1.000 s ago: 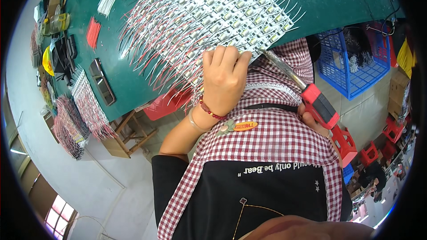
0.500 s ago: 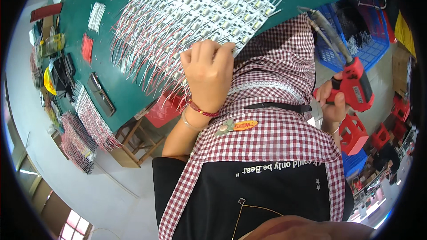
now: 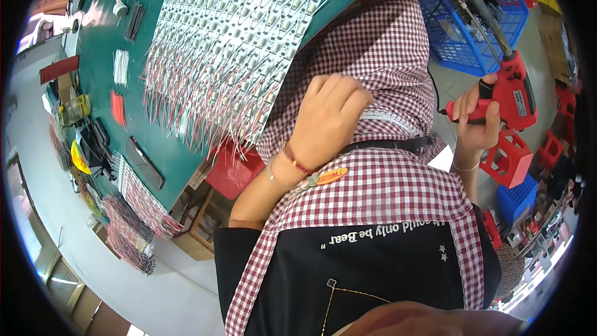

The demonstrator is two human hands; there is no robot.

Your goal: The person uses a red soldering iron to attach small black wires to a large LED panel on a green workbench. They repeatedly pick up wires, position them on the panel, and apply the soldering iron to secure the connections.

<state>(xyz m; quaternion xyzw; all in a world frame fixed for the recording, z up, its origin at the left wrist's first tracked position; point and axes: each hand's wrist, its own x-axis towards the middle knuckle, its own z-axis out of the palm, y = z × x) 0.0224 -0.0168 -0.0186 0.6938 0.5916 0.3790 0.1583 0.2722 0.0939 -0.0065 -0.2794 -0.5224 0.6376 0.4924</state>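
My right hand (image 3: 477,117) grips a red soldering gun (image 3: 519,94) by its handle, off to my right. Its long metal tip and thin feed tube slant up and away over a blue basket. My left hand (image 3: 333,118) is over the checked apron (image 3: 385,43) at my lap, fingers curled downward. Whatever those fingers hold, if anything, is hidden beneath them. Apart from that hand, a panel of white circuit boards (image 3: 224,37) lies on the green table (image 3: 140,43). Rows of small components cover it, with red and white wires hanging over its near edge.
Bundles of white wires (image 3: 121,67) and red wires (image 3: 118,109) lie left of the panel. A dark phone-like slab (image 3: 144,163) and another wired panel (image 3: 143,193) rest near the table's edge. The blue basket (image 3: 463,59) and red stools (image 3: 507,158) stand at right.
My left hand has come off the panel's near edge and moved right, over my lap. The panel appears further left in view. The soldering gun has shifted slightly right, still in my right hand.
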